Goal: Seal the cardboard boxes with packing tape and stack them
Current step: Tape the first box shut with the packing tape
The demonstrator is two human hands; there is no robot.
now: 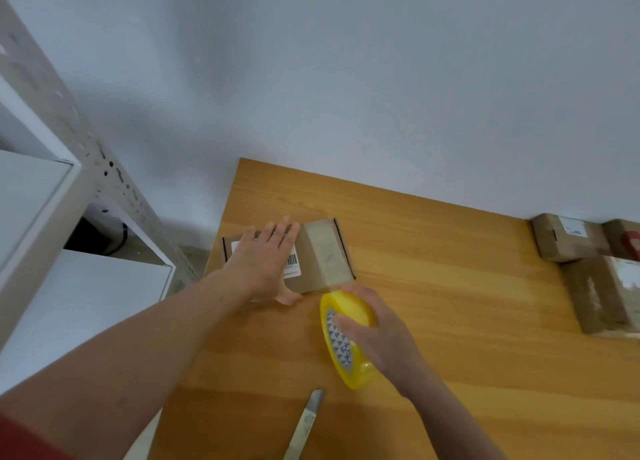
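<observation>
The small cardboard box sits near the bench's far left corner. A clear tape strip is laid across the box's right-hand part and runs down off the near edge to the yellow tape roll. The strip looks taut but uncut, and that is where the risk lies. If the roll is pulled harder or at an angle, the light box could slide or tip on the smooth wood, and the tape could crease, skew off the seam or lift at its far end. If the strip goes slack, it may fold and stick to itself. Cutting needs the blade, which lies on the bench nearer the person, but both hands are occupied, so one has to let go first. The left hand lies flat on the box's left half, fingers straight and spread, pinning it down and partly covering a barcode label. The right hand is curled around the roll, just in front of the box's near right corner and apparently not touching the box itself. Well apart, at the bench's right edge near the wall, sit other boxes that appear already taped. A white shelving unit stands to the left.
</observation>
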